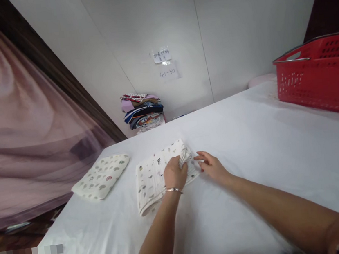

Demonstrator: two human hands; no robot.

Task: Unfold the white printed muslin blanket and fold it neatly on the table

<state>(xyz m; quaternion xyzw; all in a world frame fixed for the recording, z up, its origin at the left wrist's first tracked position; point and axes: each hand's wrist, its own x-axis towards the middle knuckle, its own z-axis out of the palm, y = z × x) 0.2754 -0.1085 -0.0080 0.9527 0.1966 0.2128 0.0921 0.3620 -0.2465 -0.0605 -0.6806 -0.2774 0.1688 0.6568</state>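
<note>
A white cloth with small printed figures [150, 174] lies folded in layers on the white-covered table [253, 153]. My left hand [175, 173], with a bracelet at the wrist, rests on its right part, and its fingers close on a bunched edge of the fabric. Just to the right of the cloth is my right hand [211, 166], its fingers apart and nothing held in them. The fingertips are close to the cloth's right edge; whether they touch it I cannot tell. Farther left lies another folded cloth [101, 177], white with grey mushroom-like prints and one red one.
A red plastic basket [321, 77] with a metal handle stands at the back right. Beyond the table's far edge is a stack of folded fabrics [143, 111] against the white wall. Paper notes [167, 73] are taped above it. A pink curtain [26, 120] hangs at the left.
</note>
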